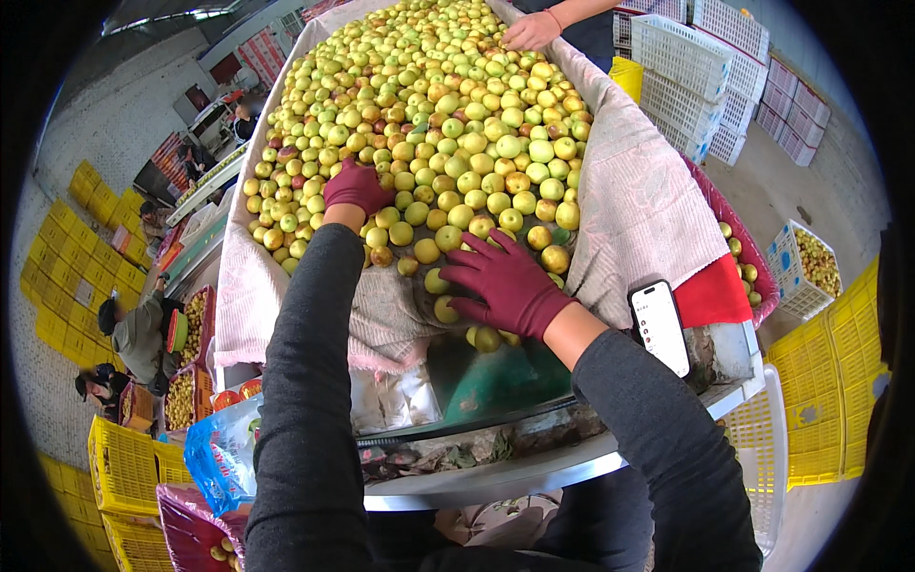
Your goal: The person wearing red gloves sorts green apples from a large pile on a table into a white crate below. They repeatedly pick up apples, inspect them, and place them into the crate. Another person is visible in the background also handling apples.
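Note:
A large heap of green-yellow round fruit point(429, 136), apparently jujubes, some with red-brown patches, lies on a cloth-lined sorting table. My left hand point(357, 189) wears a maroon glove and presses into the left side of the heap. Its fingertips are partly hidden, so whether it grips a fruit cannot be told. At the heap's near edge, my gloved right hand point(506, 284) is spread palm down over loose fruit, fingers apart. A few fruit point(486, 339) sit below its wrist on the green belt surface point(500, 382).
Pale cloth point(636, 186) drapes the table's sides. A phone point(658, 327) with a lit screen lies at the right corner. A co-worker's hand point(532, 31) touches the far heap. Yellow crates point(822, 386) stand right; a blue plastic bag point(223, 454) is at left. Other people work farther left.

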Demonstrator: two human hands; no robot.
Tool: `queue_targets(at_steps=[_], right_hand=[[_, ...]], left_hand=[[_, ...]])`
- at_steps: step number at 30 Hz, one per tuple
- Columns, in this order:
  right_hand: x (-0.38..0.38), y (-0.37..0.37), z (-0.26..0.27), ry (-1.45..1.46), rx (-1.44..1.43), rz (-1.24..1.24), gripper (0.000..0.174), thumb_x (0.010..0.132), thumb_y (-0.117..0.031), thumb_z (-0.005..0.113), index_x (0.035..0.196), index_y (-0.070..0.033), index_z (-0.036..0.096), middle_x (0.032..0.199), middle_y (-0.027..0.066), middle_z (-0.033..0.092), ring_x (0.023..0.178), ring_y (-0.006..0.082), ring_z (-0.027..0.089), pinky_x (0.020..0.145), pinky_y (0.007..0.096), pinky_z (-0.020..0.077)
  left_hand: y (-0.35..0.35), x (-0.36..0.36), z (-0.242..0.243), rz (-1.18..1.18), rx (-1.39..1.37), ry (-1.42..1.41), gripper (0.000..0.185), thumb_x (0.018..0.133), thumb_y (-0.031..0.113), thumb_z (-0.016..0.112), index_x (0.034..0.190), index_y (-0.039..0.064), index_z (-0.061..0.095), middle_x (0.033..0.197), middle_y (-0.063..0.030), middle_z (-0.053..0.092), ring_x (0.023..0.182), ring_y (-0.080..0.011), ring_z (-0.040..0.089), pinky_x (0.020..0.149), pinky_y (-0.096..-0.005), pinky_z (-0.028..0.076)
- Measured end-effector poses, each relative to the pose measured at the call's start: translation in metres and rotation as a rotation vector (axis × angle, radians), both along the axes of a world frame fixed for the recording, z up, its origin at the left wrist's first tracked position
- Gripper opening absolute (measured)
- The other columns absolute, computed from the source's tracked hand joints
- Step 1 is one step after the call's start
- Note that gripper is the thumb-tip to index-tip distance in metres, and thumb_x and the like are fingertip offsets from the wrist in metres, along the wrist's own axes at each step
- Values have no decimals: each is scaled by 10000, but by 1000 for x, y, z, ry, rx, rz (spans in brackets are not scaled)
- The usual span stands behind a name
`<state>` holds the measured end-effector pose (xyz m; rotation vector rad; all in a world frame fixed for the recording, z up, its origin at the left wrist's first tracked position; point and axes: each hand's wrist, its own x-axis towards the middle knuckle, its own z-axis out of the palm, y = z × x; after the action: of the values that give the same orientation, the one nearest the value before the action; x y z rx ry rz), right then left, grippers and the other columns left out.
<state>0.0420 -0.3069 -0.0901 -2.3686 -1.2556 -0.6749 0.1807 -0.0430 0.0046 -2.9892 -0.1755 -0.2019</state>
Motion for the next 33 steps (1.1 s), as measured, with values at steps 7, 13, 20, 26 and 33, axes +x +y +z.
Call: queue_targets(at_steps=[7,13,20,26,33], right_hand=[[2,1,0,11,58,3,420,916,-452,605,1251,-200,634,1333,33,597,1354,271,474,1176,523,255],[8,1,1,18,-3,-410,556,927,-516,578,1385,-202,574,1523,88,471,1456,319,369,1169,598,237],[3,-10,-1,74,-95,-112,491,902,-477,607,1332,-239,605,1505,60,489,1437,287,386,1179,557,244],[-3,1,10,67,4,54,447,908,-398,642,1313,-209,627,1404,47,585,1394,290,447,1152,531,300],[8,-7,2,64,-9,-171,447,933,-443,613,1296,-183,628,1455,68,540,1384,314,449,1114,506,353]], left_hand=[[4,-67,-9,-302,-353,-600,481,681,334,865,1104,180,696,1269,-104,556,1149,-308,603,846,-454,557],[-9,-175,42,-534,-269,-692,503,630,245,895,1087,195,692,1256,-98,565,1190,-297,583,816,-425,564],[57,-353,92,-411,-108,-705,512,635,101,894,1102,58,689,1209,-158,620,1185,-366,566,955,-445,509],[261,-626,30,436,-76,-596,404,745,166,850,1053,4,644,1167,-184,569,1101,-331,534,963,-400,454],[316,-751,-95,896,-231,-179,483,652,319,877,995,34,692,1048,-196,646,974,-358,626,894,-455,525]])
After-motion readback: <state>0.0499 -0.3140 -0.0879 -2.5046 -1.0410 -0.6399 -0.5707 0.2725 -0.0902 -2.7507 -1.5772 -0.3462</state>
